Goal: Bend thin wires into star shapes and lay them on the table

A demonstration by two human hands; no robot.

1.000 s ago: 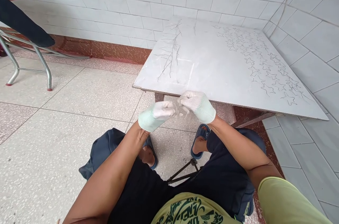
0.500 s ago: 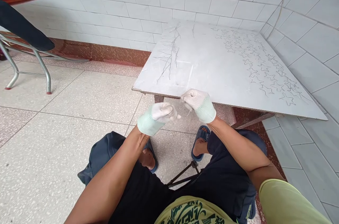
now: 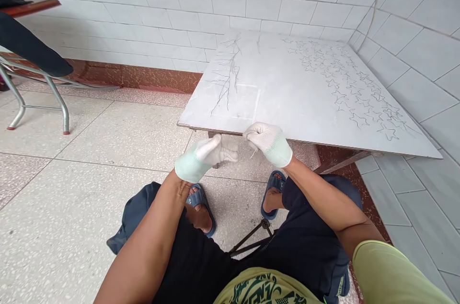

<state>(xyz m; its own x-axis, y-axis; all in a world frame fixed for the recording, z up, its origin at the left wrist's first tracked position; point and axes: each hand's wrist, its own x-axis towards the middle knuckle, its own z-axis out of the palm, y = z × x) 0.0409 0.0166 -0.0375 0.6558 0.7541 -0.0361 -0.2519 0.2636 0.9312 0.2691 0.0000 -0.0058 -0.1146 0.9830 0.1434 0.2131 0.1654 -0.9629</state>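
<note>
My right hand, in a white glove with a pale green cuff, is pinched at the table's front edge. A thin, pale wire sticks out below its fingertips. To its left, my left hand, gloved the same way, is open with thumb and fingers apart, its fingertips blurred by motion. The two hands do not touch. Beyond them, the white tabletop carries many star-shaped bent wires on its right side. Long, thin, crooked wires lie in a loose bunch on its left.
A stool with metal legs and a red-brown tabletop edge are at the far left. White tiled walls meet behind the table. Below my hands, a black tripod stands on the speckled floor between my slippered feet.
My left hand has moved a little left, away from my right hand, and its closed fingers have spread. My right hand stays pinched in almost the same place.
</note>
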